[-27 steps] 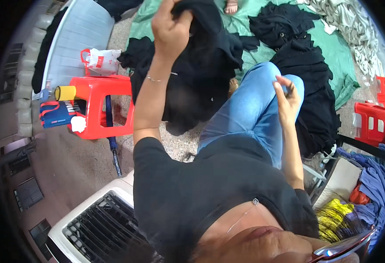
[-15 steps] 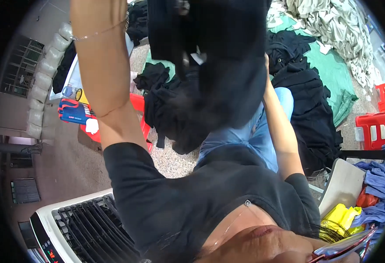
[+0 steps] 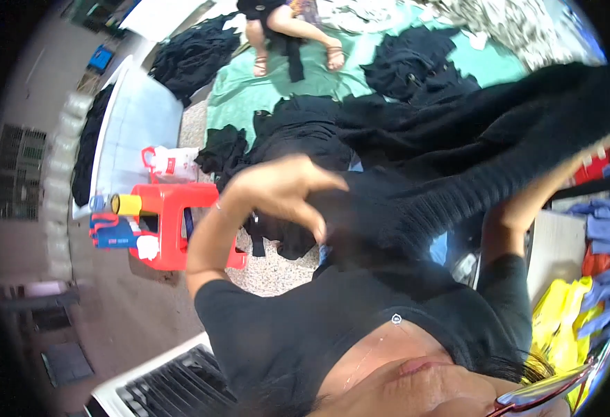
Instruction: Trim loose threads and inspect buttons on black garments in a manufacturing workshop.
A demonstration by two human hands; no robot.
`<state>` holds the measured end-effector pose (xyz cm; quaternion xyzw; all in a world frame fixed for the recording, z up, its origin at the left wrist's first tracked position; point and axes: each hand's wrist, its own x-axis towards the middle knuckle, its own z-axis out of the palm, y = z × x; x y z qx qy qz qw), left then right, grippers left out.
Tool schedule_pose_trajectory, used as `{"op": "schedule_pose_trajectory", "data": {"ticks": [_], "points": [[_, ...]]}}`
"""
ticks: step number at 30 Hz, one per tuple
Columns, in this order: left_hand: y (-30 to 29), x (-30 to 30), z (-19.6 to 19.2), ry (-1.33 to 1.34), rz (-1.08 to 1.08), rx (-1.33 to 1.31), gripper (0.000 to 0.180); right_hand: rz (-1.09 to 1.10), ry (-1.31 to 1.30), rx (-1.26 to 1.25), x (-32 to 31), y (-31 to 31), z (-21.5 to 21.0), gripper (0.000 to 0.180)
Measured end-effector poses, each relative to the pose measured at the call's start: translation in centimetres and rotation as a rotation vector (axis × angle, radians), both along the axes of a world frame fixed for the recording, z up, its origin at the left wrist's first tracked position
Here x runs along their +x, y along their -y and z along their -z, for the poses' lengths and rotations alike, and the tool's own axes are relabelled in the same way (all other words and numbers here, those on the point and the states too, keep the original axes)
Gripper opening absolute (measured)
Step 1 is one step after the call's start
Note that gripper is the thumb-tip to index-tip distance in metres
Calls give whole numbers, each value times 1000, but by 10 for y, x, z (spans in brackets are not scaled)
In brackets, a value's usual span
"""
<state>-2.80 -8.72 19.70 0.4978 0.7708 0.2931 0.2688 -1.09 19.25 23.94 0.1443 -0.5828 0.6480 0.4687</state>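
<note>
A black knit garment (image 3: pixel 458 187) with a ribbed band stretches from my lap up to the far right. My right hand (image 3: pixel 602 144) is at its raised right end and grips it, with most of the fingers hidden by the cloth. My left hand (image 3: pixel 287 189) hovers at the garment's left side, thumb and fingers spread, holding nothing. Beyond it lies a heap of black garments (image 3: pixel 294 128), partly over a green sheet (image 3: pixel 239 87).
A red plastic stool (image 3: pixel 169 208) at left bears a white bag (image 3: pixel 180 163) and a yellow-topped container. Another person's bare legs (image 3: pixel 294 31) show at the far edge. Pale cloth (image 3: pixel 513 24) is heaped far right; blue cloth (image 3: pixel 605 222) and a yellow bag (image 3: pixel 558 313) lie near right.
The black garment has come down from in front of me and swung out to the right with my right hand. My left hand has dropped and is now empty. The view has tilted.
</note>
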Motion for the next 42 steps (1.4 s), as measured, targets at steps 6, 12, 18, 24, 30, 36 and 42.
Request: {"op": "schedule_pose_trajectory", "data": {"ticks": [6, 12, 18, 24, 30, 36, 42], "points": [[-44, 34, 96, 607, -117, -185, 34, -126, 401, 771, -168, -1, -59, 34], [-75, 36, 192, 654, -307, -145, 47, -23, 374, 1019, -121, -7, 115, 31], [-6, -18, 213, 599, -760, 109, 30, -187, 860, 388, 40, -19, 220, 10], [10, -42, 283, 151, -642, -58, 84, -257, 908, 652, 99, 8, 242, 65], [-32, -32, 335, 128, -1064, 481, 61, -187, 1230, 1030, 62, 44, 259, 74], [-29, -34, 197, 51, -1065, 965, 26, -294, 983, 329, 49, 1, 205, 46], [-56, 16, 39, -246, -397, 1139, 13, -124, 857, -71, 101, -148, 160, 39]]}}
